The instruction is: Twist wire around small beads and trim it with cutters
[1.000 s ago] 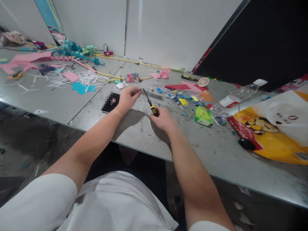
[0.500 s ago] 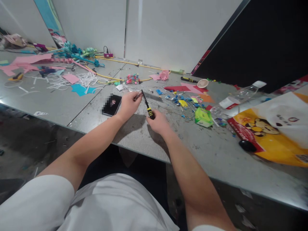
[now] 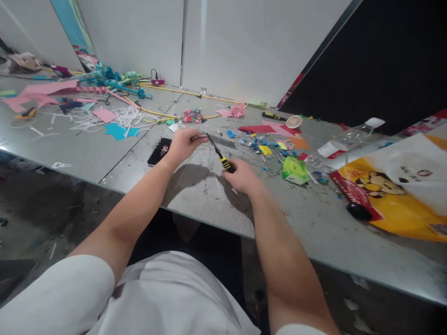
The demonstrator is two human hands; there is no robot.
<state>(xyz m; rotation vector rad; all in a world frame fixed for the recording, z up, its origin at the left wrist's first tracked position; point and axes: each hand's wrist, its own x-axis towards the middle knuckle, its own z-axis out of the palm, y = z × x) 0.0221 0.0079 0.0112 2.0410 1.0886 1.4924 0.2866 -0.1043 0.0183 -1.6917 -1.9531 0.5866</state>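
Observation:
My right hand is closed on the yellow-and-black handle of a thin black tool, likely a screwdriver or soldering iron. The tool's dark shaft points up and left, its tip close to my left hand. Between the pinched fingers of that left hand is a small, thin metallic piece, too small to make out. A black phone lies on the table just left of my left wrist, partly behind it.
Blue bits and thin wires lie right of my hands, near a green packet, a clear bottle and a yellow bag. White strips and pink paper spread left. The grey table's edge runs below my forearms.
My right hand and the tool have moved slightly right, and the tool leans more to the left. My left hand has shifted a little left and turned the metallic piece flatter.

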